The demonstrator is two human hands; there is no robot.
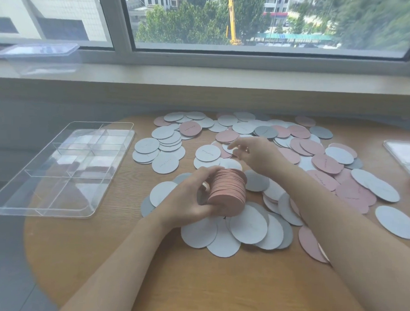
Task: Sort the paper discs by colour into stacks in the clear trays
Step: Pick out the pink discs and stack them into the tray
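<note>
On the round wooden table [193, 284], my left hand [190, 201] grips a thick stack of pink discs [228, 194], tilted on edge above the loose white, grey and pink paper discs [248, 225] spread across the tabletop. My right hand [253, 155] reaches forward over the pile, fingers bent down at a white disc [227, 148]; I cannot tell whether it has hold of it. At my left, the clear divided tray [120, 128] overhangs the table's edge. Another clear tray [401, 152] shows at the right edge.
</note>
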